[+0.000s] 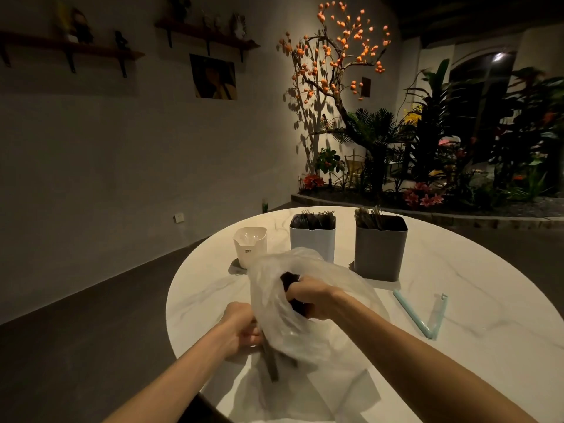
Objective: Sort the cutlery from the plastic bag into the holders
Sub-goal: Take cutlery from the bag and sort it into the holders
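Note:
A clear plastic bag (308, 325) lies crumpled on the round white table (457, 300) in front of me. My left hand (242, 328) grips the bag's left edge, where dark cutlery handles (271, 364) show through the plastic. My right hand (311, 296) reaches into the bag's mouth and curls round dark cutlery pieces (290, 280). Behind the bag stand three holders: a small white one (250, 245), a pale blue one (312, 239) with dark forks in it, and a grey one (381, 248) with dark cutlery in it.
A light blue folded clip (427, 319) lies on the table right of the bag. A white sheet (351, 401) lies under the bag near the front edge. Beyond the table are a dark floor, a wall and a bed of plants at the right.

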A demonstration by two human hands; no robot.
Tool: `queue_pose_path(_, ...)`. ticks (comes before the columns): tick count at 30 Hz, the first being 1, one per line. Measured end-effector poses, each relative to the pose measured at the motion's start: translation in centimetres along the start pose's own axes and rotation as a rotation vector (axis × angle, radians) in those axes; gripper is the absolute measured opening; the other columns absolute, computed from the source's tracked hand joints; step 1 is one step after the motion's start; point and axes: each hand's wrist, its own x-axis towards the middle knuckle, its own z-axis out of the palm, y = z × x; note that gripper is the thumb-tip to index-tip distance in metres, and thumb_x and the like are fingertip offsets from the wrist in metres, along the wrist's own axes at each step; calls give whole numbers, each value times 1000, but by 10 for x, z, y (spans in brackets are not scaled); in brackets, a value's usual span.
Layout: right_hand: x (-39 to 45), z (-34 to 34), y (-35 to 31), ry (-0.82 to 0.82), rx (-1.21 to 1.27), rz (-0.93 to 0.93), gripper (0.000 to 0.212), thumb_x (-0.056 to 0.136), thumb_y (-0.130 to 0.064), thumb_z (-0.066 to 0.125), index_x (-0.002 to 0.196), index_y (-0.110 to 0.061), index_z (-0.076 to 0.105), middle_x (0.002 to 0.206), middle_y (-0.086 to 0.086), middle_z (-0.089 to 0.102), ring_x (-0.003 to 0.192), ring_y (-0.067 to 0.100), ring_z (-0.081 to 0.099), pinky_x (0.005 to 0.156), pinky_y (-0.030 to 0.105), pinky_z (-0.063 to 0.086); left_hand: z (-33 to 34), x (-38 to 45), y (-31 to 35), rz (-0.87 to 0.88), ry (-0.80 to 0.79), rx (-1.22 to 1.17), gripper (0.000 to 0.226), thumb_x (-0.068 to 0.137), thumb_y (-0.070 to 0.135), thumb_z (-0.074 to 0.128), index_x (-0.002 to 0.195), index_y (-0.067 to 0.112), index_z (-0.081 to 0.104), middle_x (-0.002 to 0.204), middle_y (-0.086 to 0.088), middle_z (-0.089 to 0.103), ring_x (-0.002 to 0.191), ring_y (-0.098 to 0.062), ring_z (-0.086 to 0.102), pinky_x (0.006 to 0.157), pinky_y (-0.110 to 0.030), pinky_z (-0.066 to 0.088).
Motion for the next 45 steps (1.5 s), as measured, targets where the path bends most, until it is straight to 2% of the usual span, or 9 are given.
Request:
queue_pose_path(8,3,-4,-12,112,-173,-116,26,101,-14,49,124,-3,54,108,14,60,97,29,63,76,35,56,-8,14,5,113,54,79,9,80,8,69,83,1,65,82,-21,64,74,-31,58,66,-38,47)
queue_pose_path(16,13,-9,-13,122,195,-83,15,101,-7,47,93,-6,59,77,5,59,66,15,56,50,22,45,0,8,-2,3,-165,85,11,83,7,79,84,1,70,76,-10,64,65,-20,60,54,-28,48)
queue_pose_path(20,15,-9,-17,19,383,-24,30,103,-6,45,75,-6,52,62,4,48,47,12,47,40,21,40,-3,17,-4,139,-42,253,20,83,1,78,100,6,70,74,-10,67,61,-19,61,44,-22,46)
queue_pose_path(25,18,-20,-27,-187,724,84,30,104,-5,41,75,-9,45,52,0,39,32,6,37,31,14,33,-18,38,-6,235,171,434,18,86,28,76,97,16,70,94,-6,70,78,-16,62,58,-26,49)
queue_pose_path(31,-30,-45,-18,-474,235,113,6,102,-6,48,96,-6,48,62,-2,38,43,3,33,35,12,29,-38,79,-16,244,164,202,19,99,38,52,96,23,63,121,-6,65,106,-27,63,95,-48,54)
queue_pose_path(35,-65,-64,-11,-650,-221,28,11,102,-15,51,112,-12,48,68,-2,37,48,3,33,41,11,29,-17,29,27,462,77,-75,15,96,30,65,110,25,65,111,-1,70,101,-20,67,77,-30,53)
queue_pose_path(39,-100,-100,-22,-711,-500,-83,4,104,-18,51,104,-17,54,70,-1,40,51,5,34,43,13,33,16,-19,53,489,-272,-211,36,99,53,49,117,24,63,95,3,76,97,-23,70,75,-34,53)
queue_pose_path(42,-122,-130,-31,-774,-360,-189,5,104,-15,47,104,-13,51,68,-2,39,48,5,32,41,14,29,38,-32,43,565,-266,-15,25,106,34,41,98,24,62,87,1,72,85,-13,66,70,-22,54)
queue_pose_path(45,-126,-145,-29,-799,-115,-336,7,103,-15,46,101,-9,48,66,1,31,47,9,22,38,18,20,60,-22,24,472,-202,484,21,94,38,66,107,22,62,121,-9,65,105,-21,62,99,-38,51)
